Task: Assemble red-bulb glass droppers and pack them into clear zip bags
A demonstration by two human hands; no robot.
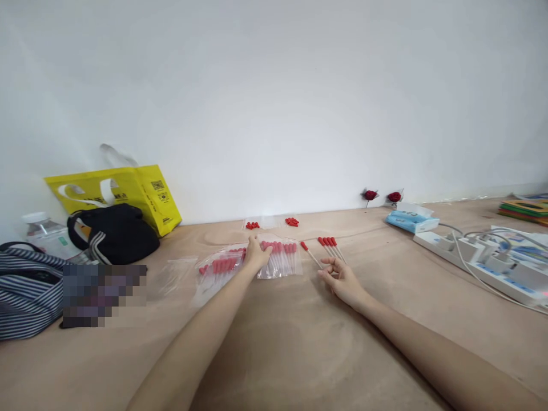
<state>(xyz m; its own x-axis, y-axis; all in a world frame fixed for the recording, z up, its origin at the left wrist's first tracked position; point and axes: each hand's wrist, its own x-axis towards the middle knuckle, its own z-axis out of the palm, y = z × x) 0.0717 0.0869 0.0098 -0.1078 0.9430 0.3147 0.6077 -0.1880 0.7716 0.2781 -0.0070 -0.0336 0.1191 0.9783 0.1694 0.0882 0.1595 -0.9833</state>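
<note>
My left hand [257, 255] is at the left side of a clear plastic bag [279, 273] holding several red-tipped white sticks, its thumb and fingers on the plastic. Some fingertips are hard to make out. To the right, my right hand [341, 281] has its fingertips at the lower end of one red-tipped stick [311, 254], whose red end points up and left toward the bag. Just beyond that hand, several more red-tipped sticks [331, 246] lie side by side. Left of my left hand, another clear bag [212, 282] with red-tipped sticks lies flat, partly under my forearm.
Small red pieces [252, 225] lie in two groups near the wall. An empty-looking clear bag [174, 275], yellow tote [160, 200], black cap [124, 234] and striped bag [29, 291] are left. Tissues [411, 221], a power strip [492, 271] with cables and red roses [370, 195] are right.
</note>
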